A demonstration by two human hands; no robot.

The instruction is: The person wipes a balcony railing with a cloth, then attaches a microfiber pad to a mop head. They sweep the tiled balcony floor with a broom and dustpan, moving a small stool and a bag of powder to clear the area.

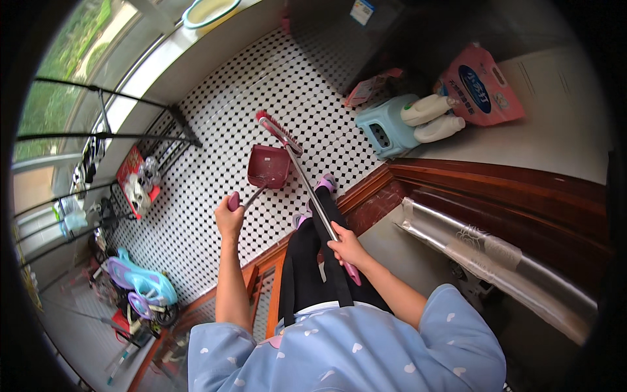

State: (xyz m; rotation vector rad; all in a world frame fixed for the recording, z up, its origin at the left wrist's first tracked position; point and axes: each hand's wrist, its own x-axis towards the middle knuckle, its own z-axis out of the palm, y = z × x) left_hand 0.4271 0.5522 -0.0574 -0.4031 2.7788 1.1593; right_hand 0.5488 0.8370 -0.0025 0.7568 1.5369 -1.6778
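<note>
My left hand grips the handle of a dark red dustpan, whose pan rests on the tiled floor in front of my feet. Small light specks show inside the pan. In my right hand is the metal pole of a broom, held near its pink end grip. The broom slants away from me, and its pink-red bristle head is at the floor just beyond the dustpan. The pole passes to the right of the pan.
A light blue plastic stool with two white bottles stands right, beside a pink detergent bag. Black metal racks line the left. A blue and purple child's ride-on toy is lower left. A wooden door sill crosses by my feet.
</note>
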